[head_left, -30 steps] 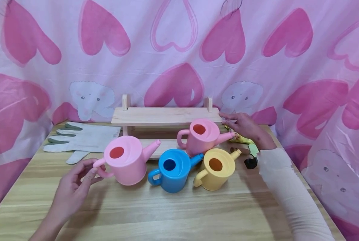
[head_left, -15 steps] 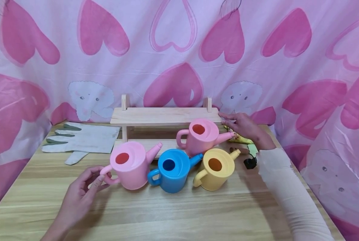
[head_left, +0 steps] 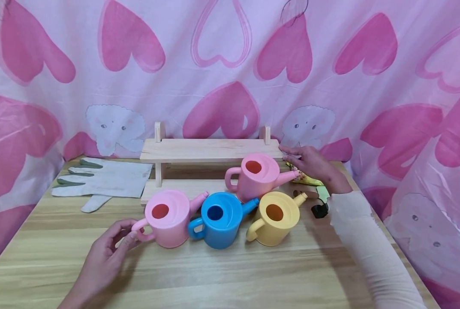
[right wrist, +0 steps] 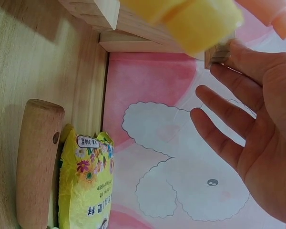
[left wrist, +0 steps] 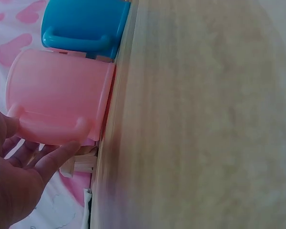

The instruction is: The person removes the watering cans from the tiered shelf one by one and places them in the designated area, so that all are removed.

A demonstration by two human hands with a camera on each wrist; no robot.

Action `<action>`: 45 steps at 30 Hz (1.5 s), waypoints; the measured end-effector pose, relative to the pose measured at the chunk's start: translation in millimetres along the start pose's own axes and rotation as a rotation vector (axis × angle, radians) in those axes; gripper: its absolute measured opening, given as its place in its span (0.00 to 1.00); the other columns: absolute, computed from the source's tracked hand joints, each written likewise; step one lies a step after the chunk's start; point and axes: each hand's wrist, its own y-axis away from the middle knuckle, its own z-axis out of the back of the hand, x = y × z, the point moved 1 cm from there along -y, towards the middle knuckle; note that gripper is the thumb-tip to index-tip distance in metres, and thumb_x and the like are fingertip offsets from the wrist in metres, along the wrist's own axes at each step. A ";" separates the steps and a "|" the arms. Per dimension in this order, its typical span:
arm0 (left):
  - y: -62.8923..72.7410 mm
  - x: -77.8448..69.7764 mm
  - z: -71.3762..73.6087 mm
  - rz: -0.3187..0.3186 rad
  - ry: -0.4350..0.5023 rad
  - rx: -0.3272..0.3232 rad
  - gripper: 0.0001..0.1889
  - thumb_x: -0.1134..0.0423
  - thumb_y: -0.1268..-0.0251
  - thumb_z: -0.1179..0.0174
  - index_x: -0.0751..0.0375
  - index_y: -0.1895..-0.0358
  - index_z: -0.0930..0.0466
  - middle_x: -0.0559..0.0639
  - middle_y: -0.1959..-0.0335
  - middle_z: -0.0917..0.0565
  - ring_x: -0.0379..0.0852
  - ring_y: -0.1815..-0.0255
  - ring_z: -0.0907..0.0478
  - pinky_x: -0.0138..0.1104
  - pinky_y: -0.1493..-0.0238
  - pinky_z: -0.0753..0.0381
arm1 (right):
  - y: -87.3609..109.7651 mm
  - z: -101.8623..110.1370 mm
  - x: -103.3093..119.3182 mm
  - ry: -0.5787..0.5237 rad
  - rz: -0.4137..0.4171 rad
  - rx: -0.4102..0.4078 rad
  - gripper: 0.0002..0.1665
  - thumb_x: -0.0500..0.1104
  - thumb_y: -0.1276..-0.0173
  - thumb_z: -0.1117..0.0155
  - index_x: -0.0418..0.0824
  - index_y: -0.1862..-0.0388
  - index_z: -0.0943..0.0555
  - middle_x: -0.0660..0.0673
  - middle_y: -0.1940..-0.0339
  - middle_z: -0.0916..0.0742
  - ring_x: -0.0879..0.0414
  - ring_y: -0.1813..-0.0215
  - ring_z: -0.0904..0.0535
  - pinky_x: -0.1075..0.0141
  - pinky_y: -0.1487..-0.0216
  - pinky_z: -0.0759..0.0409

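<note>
My left hand point(head_left: 106, 253) pinches the handle of a pink watering can point(head_left: 172, 231), upright on the table at the left end of a row. Close to its right stands a blue watering can point(head_left: 222, 234), then a yellow one point(head_left: 274, 234). Behind these two is a second pink watering can point(head_left: 257, 184), its spout pointing right. In the left wrist view, thumb and fingers curl at the pink handle. A two-tier wooden shelf point(head_left: 210, 149) stands behind the cans. At its top board's right end my right hand point(right wrist: 271, 129) grips the corner between thumb and index finger, other fingers extended.
A white and green work glove point(head_left: 110, 178) lies left of the shelf. Right of it are a yellow flower-printed packet point(right wrist: 88, 181), a round wooden handle point(right wrist: 38, 162) and a small black object point(head_left: 320, 210). A pink heart-patterned curtain point(head_left: 226, 98) hangs behind the table.
My left hand has brought the pink watering can right and toward me, down beside the blue one. My right hand stays at the shelf's end.
</note>
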 end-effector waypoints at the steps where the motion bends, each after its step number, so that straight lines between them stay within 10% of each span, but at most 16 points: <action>1: 0.9 0.3 0.1 0.002 -0.012 0.000 0.11 0.67 0.20 0.45 0.65 0.41 0.24 0.57 0.51 0.16 0.35 0.49 0.19 0.25 0.52 0.18 | -0.2 -0.2 0.2 0.001 0.002 -0.002 0.27 0.39 0.24 0.35 0.38 0.28 0.25 0.34 0.58 0.11 0.53 0.78 0.33 0.65 0.65 0.25; 19: 0.5 3.2 2.4 -0.104 -0.062 0.031 0.13 0.74 0.24 0.43 0.62 0.42 0.22 0.53 0.56 0.15 0.34 0.48 0.20 0.21 0.49 0.22 | -1.6 -1.5 -3.5 0.000 -0.024 0.004 0.28 0.42 0.23 0.35 0.40 0.27 0.26 0.41 0.77 0.17 0.55 0.82 0.38 0.66 0.73 0.29; 27: -2.5 -2.8 15.0 -0.090 -0.141 0.038 0.14 0.69 0.23 0.42 0.60 0.38 0.22 0.51 0.43 0.18 0.27 0.43 0.25 0.18 0.48 0.25 | -1.1 -1.9 -3.5 -0.011 -0.018 0.000 0.27 0.41 0.23 0.35 0.39 0.28 0.25 0.34 0.60 0.11 0.54 0.81 0.36 0.67 0.71 0.27; 36: -43.1 -50.1 35.8 -0.344 -0.206 -0.065 0.15 0.79 0.35 0.35 0.63 0.48 0.17 0.49 0.53 0.15 0.30 0.50 0.21 0.18 0.50 0.24 | 0.1 -0.8 -2.7 -0.016 -0.028 0.007 0.27 0.39 0.23 0.35 0.39 0.28 0.25 0.40 0.80 0.20 0.57 0.85 0.39 0.67 0.76 0.30; 45: -82.8 -108.6 16.9 -0.488 -0.317 0.054 0.11 0.71 0.38 0.29 0.54 0.55 0.13 0.39 0.60 0.14 0.37 0.61 0.17 0.25 0.58 0.17 | -0.8 0.6 -4.0 -0.002 -0.018 0.006 0.27 0.40 0.23 0.35 0.39 0.28 0.25 0.48 0.83 0.23 0.58 0.85 0.39 0.66 0.76 0.30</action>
